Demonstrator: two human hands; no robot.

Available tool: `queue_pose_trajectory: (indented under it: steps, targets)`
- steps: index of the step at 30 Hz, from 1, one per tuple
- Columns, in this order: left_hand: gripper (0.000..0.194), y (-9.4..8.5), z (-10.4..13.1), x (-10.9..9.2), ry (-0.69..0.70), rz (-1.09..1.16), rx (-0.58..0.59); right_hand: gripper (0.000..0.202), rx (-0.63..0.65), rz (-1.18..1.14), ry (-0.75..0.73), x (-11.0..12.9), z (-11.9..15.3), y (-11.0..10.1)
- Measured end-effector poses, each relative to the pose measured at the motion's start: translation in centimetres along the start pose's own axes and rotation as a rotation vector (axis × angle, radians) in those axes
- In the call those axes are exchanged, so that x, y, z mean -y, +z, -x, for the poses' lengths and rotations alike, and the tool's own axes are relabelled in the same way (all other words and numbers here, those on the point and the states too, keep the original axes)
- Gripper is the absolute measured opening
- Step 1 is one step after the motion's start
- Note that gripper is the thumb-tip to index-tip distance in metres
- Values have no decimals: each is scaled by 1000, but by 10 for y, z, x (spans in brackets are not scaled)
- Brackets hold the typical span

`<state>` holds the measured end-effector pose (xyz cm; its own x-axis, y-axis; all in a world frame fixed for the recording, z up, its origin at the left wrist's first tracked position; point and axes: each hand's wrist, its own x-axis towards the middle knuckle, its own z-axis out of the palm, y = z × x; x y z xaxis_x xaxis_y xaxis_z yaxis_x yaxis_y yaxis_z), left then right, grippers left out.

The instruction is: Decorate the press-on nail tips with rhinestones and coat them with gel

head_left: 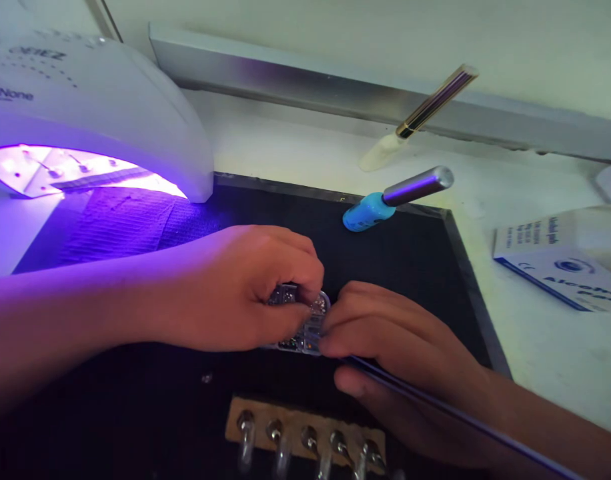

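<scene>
A small clear compartment case (313,327) with glittery rhinestones inside lies on the black mat between my hands. My left hand (265,287) is closed at its left side, with thumb and index finger curled over the compartments. From the right, my right hand (400,340) touches the case's edge with its fingertips. A long thin dark stick (450,407) runs through the grip of that hand, and its working tip is hidden. Just below stands a cardboard strip (285,413) carrying several metal clips with clear nail tips (281,460).
A white nail lamp (110,113) glows purple at the upper left. A blue polish bottle (370,212) stands at the black mat's (265,200) back edge, with a pale bottle (383,152) behind. An alcohol pad box (560,260) sits right. One tiny clear piece (207,378) lies on the mat.
</scene>
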<state>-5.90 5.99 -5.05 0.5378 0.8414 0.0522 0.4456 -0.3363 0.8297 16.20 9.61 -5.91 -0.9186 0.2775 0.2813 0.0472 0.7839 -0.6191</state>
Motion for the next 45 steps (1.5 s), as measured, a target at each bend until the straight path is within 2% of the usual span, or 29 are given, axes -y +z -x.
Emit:
queue_pose_trajectory:
  steps: [17,45]
  targets:
    - [13,0,0,0,4,-2,-4,20,3,1,13,0,-2,0]
    - [12,-1,0,-1,-11,15,9,18,-19,-17,20,2,-1,-1]
